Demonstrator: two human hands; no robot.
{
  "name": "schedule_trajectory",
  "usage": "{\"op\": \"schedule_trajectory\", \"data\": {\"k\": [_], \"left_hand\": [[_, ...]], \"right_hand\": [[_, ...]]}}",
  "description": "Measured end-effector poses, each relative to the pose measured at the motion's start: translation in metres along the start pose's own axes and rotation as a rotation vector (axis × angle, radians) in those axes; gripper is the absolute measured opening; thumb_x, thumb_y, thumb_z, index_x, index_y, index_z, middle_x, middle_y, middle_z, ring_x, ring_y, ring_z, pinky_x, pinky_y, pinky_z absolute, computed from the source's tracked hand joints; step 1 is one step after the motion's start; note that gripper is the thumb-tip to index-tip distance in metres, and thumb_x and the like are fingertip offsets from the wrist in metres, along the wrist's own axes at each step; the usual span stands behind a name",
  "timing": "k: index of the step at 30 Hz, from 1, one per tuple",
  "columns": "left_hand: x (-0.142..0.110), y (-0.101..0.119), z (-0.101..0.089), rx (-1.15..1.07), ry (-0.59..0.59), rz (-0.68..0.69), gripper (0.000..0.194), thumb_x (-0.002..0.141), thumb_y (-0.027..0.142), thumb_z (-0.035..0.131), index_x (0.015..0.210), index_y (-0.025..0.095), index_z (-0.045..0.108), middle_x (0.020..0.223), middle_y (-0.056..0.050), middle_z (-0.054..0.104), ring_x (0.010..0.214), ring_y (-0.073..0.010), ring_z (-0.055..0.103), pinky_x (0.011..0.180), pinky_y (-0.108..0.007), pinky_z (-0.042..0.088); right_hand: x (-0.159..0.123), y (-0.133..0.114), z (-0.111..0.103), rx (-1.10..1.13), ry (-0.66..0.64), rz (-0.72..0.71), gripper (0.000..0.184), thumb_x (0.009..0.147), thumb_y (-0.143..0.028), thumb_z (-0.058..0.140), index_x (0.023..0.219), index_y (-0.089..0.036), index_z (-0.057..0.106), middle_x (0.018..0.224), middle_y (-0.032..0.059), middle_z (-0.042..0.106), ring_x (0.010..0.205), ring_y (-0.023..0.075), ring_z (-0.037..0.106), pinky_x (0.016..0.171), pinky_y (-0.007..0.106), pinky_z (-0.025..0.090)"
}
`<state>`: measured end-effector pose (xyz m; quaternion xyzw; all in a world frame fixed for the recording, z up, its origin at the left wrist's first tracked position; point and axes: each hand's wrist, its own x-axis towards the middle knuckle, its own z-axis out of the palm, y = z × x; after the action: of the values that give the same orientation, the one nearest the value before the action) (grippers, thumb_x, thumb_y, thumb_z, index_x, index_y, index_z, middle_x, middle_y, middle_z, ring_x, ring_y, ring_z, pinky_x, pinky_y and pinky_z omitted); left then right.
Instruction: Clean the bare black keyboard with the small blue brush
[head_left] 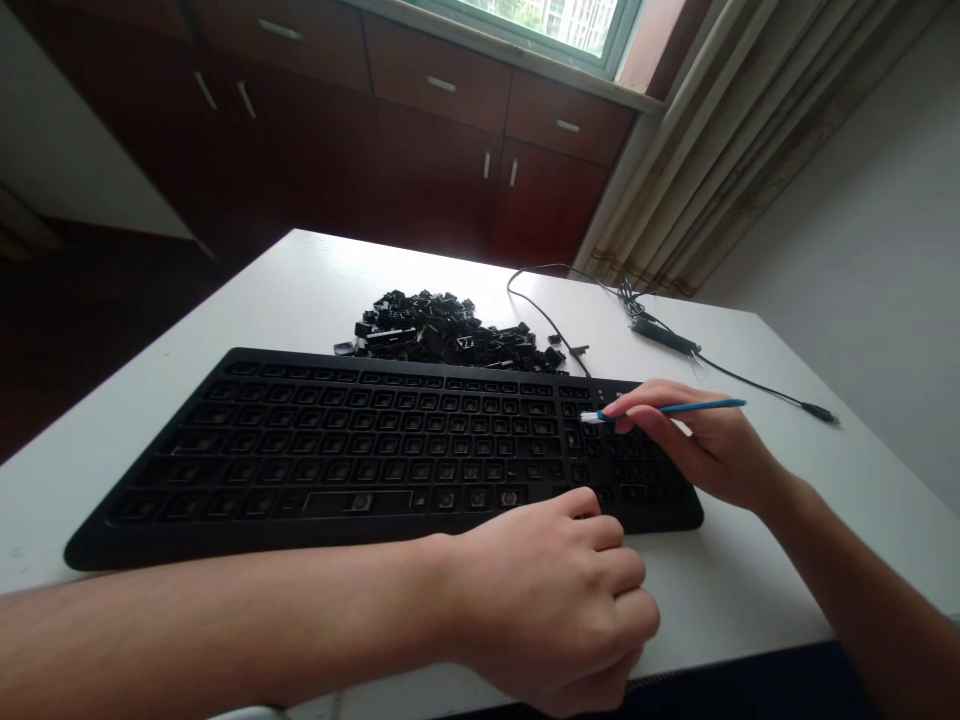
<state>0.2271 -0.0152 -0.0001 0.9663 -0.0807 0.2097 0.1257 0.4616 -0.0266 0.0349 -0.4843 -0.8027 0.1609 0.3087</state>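
A black keyboard (360,450) with all its keycaps removed lies across the white table (300,285). My right hand (701,445) pinches a thin blue cotton swab (667,408), whose white tip touches the keyboard's right part. My left hand (559,595) is curled into a loose fist, resting on the table at the keyboard's front edge with its thumb against the frame. A pile of loose black keycaps (450,335) lies just behind the keyboard.
A black cable with an inline box (664,335) trails over the table's far right part. Dark wooden cabinets (420,150) stand under a window behind the table. A beige curtain (742,130) hangs at the right.
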Motion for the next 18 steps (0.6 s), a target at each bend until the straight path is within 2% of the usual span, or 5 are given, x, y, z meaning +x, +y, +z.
{"op": "schedule_trajectory", "data": {"k": [3, 7, 9, 13, 18], "left_hand": [[0.0, 0.0, 0.0, 0.008, 0.003, -0.003, 0.019, 0.093, 0.031, 0.055, 0.078, 0.018, 0.054, 0.073, 0.001, 0.055, 0.064, -0.0172, 0.044, 0.067, -0.037, 0.036], [0.0, 0.001, -0.001, 0.007, 0.007, 0.005, 0.02, 0.093, 0.031, 0.055, 0.077, 0.018, 0.055, 0.073, 0.001, 0.057, 0.064, -0.0175, 0.045, 0.068, -0.038, 0.036], [0.0, 0.001, 0.0, 0.007, 0.01, 0.004, 0.019, 0.093, 0.031, 0.055, 0.078, 0.018, 0.055, 0.074, 0.0, 0.057, 0.064, -0.0176, 0.046, 0.068, -0.037, 0.036], [0.0, 0.0, 0.003, 0.012, 0.022, 0.003, 0.019, 0.092, 0.032, 0.056, 0.078, 0.018, 0.054, 0.074, 0.0, 0.056, 0.064, -0.0174, 0.046, 0.066, -0.036, 0.034], [-0.001, 0.001, 0.002, 0.013, 0.033, 0.013, 0.018, 0.091, 0.031, 0.057, 0.078, 0.019, 0.054, 0.074, 0.0, 0.055, 0.065, -0.0173, 0.047, 0.065, -0.036, 0.033]], "right_hand": [[0.013, -0.019, -0.008, -0.046, -0.183, 0.016, 0.015, 0.099, -0.023, 0.057, 0.106, -0.021, 0.071, 0.097, 0.0041, 0.072, 0.087, 0.0149, 0.066, 0.08, 0.027, 0.052], [0.026, -0.037, -0.029, 0.209, -0.625, 0.126, 0.028, 0.103, -0.031, 0.048, 0.091, -0.02, 0.071, 0.075, 0.0005, 0.067, 0.066, 0.011, 0.062, 0.061, 0.023, 0.049], [0.034, -0.038, -0.037, 0.193, -0.554, 0.206, 0.029, 0.103, -0.038, 0.049, 0.092, -0.021, 0.07, 0.076, 0.0014, 0.068, 0.067, 0.0123, 0.062, 0.06, 0.023, 0.049], [0.045, -0.03, -0.034, 0.011, -0.216, 0.237, 0.03, 0.101, -0.047, 0.051, 0.098, -0.022, 0.069, 0.09, 0.003, 0.07, 0.081, 0.0159, 0.065, 0.072, 0.026, 0.052], [0.041, -0.024, -0.011, 0.073, -0.227, 0.25, 0.033, 0.104, -0.046, 0.043, 0.094, -0.023, 0.064, 0.081, 0.0002, 0.064, 0.073, 0.0118, 0.06, 0.067, 0.023, 0.049]]}}
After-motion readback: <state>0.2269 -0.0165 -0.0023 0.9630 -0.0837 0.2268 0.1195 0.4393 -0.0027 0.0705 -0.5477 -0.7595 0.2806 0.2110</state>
